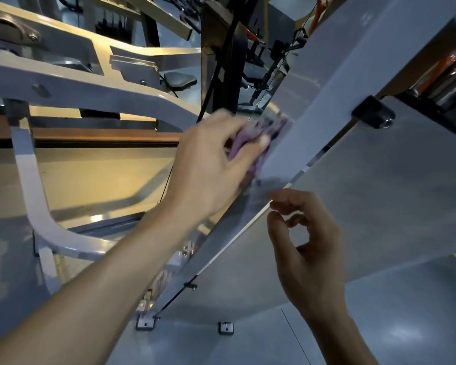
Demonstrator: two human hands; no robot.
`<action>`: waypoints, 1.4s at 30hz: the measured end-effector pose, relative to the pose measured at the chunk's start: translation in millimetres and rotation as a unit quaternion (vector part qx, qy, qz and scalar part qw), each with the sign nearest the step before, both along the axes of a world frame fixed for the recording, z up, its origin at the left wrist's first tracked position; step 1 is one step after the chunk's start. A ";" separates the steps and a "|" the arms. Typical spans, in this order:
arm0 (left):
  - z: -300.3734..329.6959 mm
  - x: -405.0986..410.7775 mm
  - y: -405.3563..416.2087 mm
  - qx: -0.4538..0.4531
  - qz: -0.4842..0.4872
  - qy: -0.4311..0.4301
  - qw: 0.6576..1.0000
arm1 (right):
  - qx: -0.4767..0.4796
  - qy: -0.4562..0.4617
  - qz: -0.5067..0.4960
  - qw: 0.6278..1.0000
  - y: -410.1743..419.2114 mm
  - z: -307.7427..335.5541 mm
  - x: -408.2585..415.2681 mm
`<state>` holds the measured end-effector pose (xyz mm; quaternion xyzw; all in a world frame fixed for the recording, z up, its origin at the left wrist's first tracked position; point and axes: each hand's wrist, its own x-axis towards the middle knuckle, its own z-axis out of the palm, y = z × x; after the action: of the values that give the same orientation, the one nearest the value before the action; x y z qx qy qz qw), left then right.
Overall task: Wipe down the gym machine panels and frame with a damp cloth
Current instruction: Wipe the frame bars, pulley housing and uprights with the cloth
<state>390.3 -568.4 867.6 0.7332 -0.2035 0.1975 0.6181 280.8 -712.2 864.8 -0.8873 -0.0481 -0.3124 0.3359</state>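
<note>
mid-wipe: left hand [211, 164] fingers clamped on purple cloth [258, 133], pressed to grey side panel [313, 106] edge at 12 o'clock; right hand [308, 241] loosely curled, empty; frame [95, 83] at 10 o'clock likely left

head view, close, facing down over hands [211, 167]

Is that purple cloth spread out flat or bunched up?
Bunched up. The purple cloth is gathered in the left hand, whose fingers curl round it against the grey panel. Motion blur hides finer folds.
</note>
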 end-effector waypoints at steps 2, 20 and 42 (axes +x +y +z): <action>16.5 2.4 -1.9 -0.025 -0.009 -0.037 0.999 | 0.006 0.000 0.002 1.000 -0.6 -2.6 1.9; -92.3 -6.0 -0.3 0.016 -0.019 0.102 0.994 | 0.008 0.020 -0.001 1.000 0.5 -24.4 22.1; -96.5 -4.0 -3.3 -0.075 -0.117 0.152 0.979 | -0.030 -0.041 -0.060 0.997 9.7 -42.3 34.5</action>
<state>386.3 -571.7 771.2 0.6777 -0.1758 0.0248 0.7136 315.3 -702.4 822.5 -0.8847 -0.0178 -0.3662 0.2879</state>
